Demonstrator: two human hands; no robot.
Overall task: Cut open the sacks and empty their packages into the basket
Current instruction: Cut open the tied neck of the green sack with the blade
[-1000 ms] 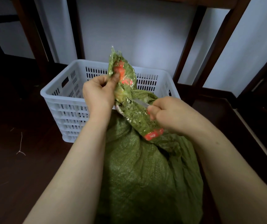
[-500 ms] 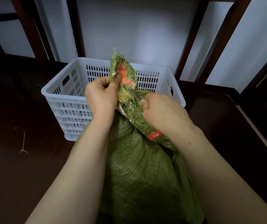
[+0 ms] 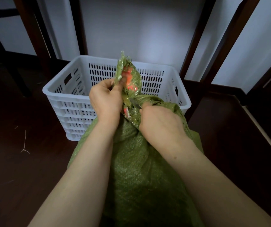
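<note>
Your left hand point(image 3: 105, 102) grips the sack point(image 3: 136, 161) neck; your right hand point(image 3: 159, 125) grips a blade point(image 3: 135, 104) against it, beside the basket point(image 3: 62, 95).

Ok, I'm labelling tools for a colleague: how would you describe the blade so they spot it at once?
Find the white slotted basket; a green woven sack stands in front of it. At the sack's bunched neck, gripped by the left hand, a thin grey blade pokes from the right hand. It is the only metal among green weave.
</note>
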